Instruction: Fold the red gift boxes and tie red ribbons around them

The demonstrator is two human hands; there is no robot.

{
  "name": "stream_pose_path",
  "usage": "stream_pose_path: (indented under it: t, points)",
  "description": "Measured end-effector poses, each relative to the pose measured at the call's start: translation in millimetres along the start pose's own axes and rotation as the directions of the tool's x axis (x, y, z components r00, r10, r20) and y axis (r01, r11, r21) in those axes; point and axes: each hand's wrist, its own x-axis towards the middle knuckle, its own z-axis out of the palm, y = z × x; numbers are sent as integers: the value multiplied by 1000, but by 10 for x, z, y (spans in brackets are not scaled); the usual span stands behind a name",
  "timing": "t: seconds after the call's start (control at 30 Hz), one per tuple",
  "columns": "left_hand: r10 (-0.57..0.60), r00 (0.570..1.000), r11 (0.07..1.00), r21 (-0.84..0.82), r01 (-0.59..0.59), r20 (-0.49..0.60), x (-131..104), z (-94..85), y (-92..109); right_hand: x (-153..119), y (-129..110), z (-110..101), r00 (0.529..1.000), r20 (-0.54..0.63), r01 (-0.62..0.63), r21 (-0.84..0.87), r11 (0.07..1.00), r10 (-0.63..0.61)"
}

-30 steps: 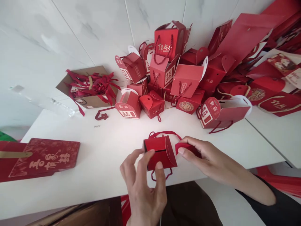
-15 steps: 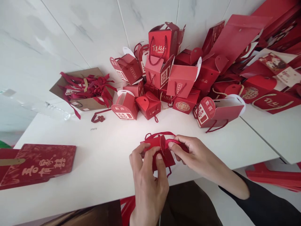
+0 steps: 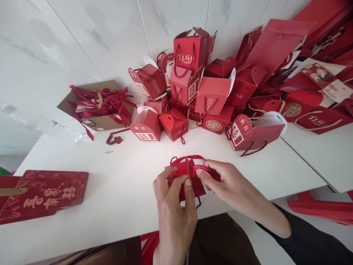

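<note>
A small red gift box (image 3: pixel 184 168) stands near the front edge of the white table, with its top flaps raised. My left hand (image 3: pixel 174 206) comes from below, its thumb and index finger pinching at a flap while the other fingers bend over the box's left side. Between the thumb and fingers of my right hand (image 3: pixel 220 180) is a red ribbon (image 3: pixel 200 167), held close against the right flap. More red ribbon loops behind the box. A thin cord handle shows at the box's front and back. My fingers hide much of the box front.
Behind, several red gift boxes (image 3: pixel 174 123) are stacked against the marbled wall. A brown carton (image 3: pixel 103 124) of red ribbons stands at left, near a ribbon flower (image 3: pixel 118 140) and a plastic bottle (image 3: pixel 63 127). Red printed bags (image 3: pixel 55 191) lie front left. More red packaging fills the right.
My left thumb and index fingertips have drawn together at the flap. My right hand keeps its pinch on the ribbon, shifting only slightly. The box stays in place.
</note>
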Motion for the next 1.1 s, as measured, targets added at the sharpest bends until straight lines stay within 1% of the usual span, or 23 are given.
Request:
stream_pose_path:
  t: [0.07, 0.13, 0.27, 0.47, 0.57, 0.63, 0.67, 0.7, 0.73, 0.8, 0.83, 0.87, 0.93, 1.0, 1.03, 1.1]
  points:
    - [12, 1000, 1000, 0, -12, 20, 3, -8, -9, 2, -4, 3, 998, -55, 15, -37, 999, -17]
    - [12, 1000, 1000, 2, -12, 29, 2, -12, -8, -4, -15, 12, 997, -67, 31, -85, 996, -37]
    - [-29, 999, 999, -14, 29, 25, -3, -12, 16, -38, -45, 37, 1000, -27, 10, -125, 992, -13]
    - [-3, 998, 1000, 16, 2, 64, 13, -11, -3, -46, -41, 35, 999, 35, -28, -92, 995, 31]
    - [-48, 997, 999, -1, 49, 67, 23, -8, -14, -38, -4, 16, 996, 70, -40, -91, 995, 47]
    - [-102, 993, 993, -61, 105, 54, 27, -19, -17, -41, 17, 0, 994, 97, -41, -77, 996, 49]
    - [-127, 991, 986, -99, 131, 48, 29, -31, -19, -43, 21, -8, 996, 82, -28, -74, 997, 34]
    - [-147, 988, 979, -139, 151, 41, 31, -48, -21, -44, 18, -13, 999, 42, 3, -82, 997, 0]
    - [-159, 987, 972, -171, 163, 32, 32, -67, -22, -41, 8, -16, 998, -16, 53, -107, 993, -56]
    - [-167, 986, 964, -210, 164, 1, 32, -111, -23, -22, -35, -11, 975, -98, 179, -192, 965, -200]
    - [-164, 986, 963, -219, 156, -17, 30, -132, -20, -5, -64, -2, 959, -93, 242, -229, 943, -268]
    - [-154, 987, 964, -224, 142, -38, 26, -150, -16, 18, -97, 10, 946, -58, 296, -248, 923, -319]
    - [-122, 990, 966, -237, 102, -71, 10, -171, -4, 76, -161, 37, 931, 39, 361, -228, 904, -362]
    - [-121, 989, 964, -249, 96, -86, -19, -169, 6, 134, -207, 60, 929, 89, 371, -181, 911, -360]
    - [-145, 986, 963, -240, 121, -84, -36, -161, 8, 158, -220, 69, 932, 93, 360, -162, 919, -349]
    - [-228, 971, 957, -198, 211, -67, -74, -140, -2, 193, -226, 82, 944, 65, 331, -160, 930, -324]
